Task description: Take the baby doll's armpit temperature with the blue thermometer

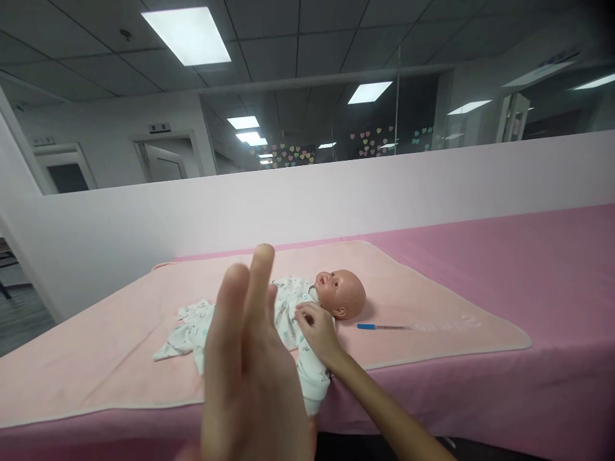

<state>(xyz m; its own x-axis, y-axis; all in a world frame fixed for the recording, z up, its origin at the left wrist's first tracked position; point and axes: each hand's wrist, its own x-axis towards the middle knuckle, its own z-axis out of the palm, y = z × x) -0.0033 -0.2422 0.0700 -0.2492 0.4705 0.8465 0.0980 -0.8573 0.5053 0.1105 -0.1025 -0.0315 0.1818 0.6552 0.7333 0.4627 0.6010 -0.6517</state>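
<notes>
A baby doll [341, 293] lies on its back, its bald head toward the right. It wears a white printed baby outfit [288, 320] with small buttons down the front. My right hand [317, 326] reaches in from the lower right, its thumb and fingers pinched together on the outfit's front, just below the doll's chin. Close to the camera, my left hand [259, 378] is raised and blurred, fingers stretched upward with nothing in them. It hides the middle of the doll's body and part of the outfit.
A thin blue-ended stick [368, 326], resembling a thermometer, lies beside the doll's head. Under the doll spreads a peach blanket [120, 333] over a pink-covered table [552, 288]. A low white wall [336, 198] with glass above stands behind.
</notes>
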